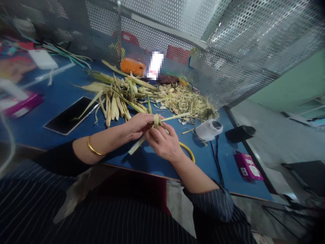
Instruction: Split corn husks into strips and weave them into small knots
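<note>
Left fingers (148,118) — closed round folded husk strip (156,121) | right fingers (157,133) — curled in, pinching its near side

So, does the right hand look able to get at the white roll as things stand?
Probably yes: nothing tall stands between the right hand and the white roll, though that hand is busy with a leaf strip.

My dark top (122,217) with thin pale stripes, my dark left sleeve (63,161), my striped right sleeve (212,203), a smooth gold-coloured bangle (91,147) around my left forearm (114,135)
</note>
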{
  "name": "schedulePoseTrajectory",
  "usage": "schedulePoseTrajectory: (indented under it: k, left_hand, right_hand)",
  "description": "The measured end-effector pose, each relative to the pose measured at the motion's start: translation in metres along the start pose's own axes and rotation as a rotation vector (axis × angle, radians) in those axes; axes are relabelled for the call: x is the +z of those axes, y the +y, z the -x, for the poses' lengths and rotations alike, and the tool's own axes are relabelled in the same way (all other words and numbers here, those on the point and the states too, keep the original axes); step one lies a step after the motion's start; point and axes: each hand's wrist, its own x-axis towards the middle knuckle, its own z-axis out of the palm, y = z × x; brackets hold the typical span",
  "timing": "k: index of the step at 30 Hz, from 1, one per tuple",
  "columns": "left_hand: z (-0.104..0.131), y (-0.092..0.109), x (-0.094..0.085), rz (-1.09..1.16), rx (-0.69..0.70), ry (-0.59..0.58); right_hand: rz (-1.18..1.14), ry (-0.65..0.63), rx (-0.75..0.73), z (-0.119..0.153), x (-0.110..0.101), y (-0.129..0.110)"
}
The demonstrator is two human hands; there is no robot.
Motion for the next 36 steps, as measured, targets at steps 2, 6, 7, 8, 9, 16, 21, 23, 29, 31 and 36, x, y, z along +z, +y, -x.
schedulePoseTrajectory:
  k: [2,6,7,8,9,16,21,23,29,31,36]
  left_hand:
    - [0.0,0.001,0.001,-0.008,-0.009,0.046]
    - [0.0,0.005,0.003,-0.09,0.015,0.1]
    - [0.0,0.005,0.004,-0.111,0.025,0.096]
    - [0.0,0.005,0.004,-0.127,0.033,0.096]
    - [0.001,0.005,0.004,-0.138,0.036,0.1]
    - [0.0,0.004,0.0,-0.125,0.044,0.053]
    - [0.0,-0.002,-0.001,-0.201,0.111,0.038]
    - [-0.001,-0.004,0.0,-0.236,0.148,0.102]
    - [-0.006,0.002,-0.003,-0.128,0.158,0.265]
    - [-0.007,0.005,-0.006,-0.084,0.128,0.279]
    - [-0.01,0.003,-0.009,-0.055,0.065,0.232]
  right_hand:
    - [-0.122,0.142,0.216,0.002,-0.003,0.005]
    - [-0.543,0.337,0.92,0.004,-0.002,0.016]
    - [-0.706,0.339,1.089,0.003,0.001,0.018]
    - [-0.885,0.331,1.236,0.003,0.004,0.019]
    - [-1.066,0.318,1.356,0.002,0.006,0.02]
    - [-1.446,0.36,1.528,-0.002,0.008,0.022]
    - [-1.398,0.371,1.509,-0.002,0.008,0.024]
    - [-1.439,0.35,1.501,-0.001,0.01,0.022]
    - [-1.308,0.066,1.211,0.007,0.01,0.022]
    - [-0.951,-0.019,0.899,0.01,0.006,0.025]
    - [-0.166,-0.128,0.251,0.013,-0.003,0.033]
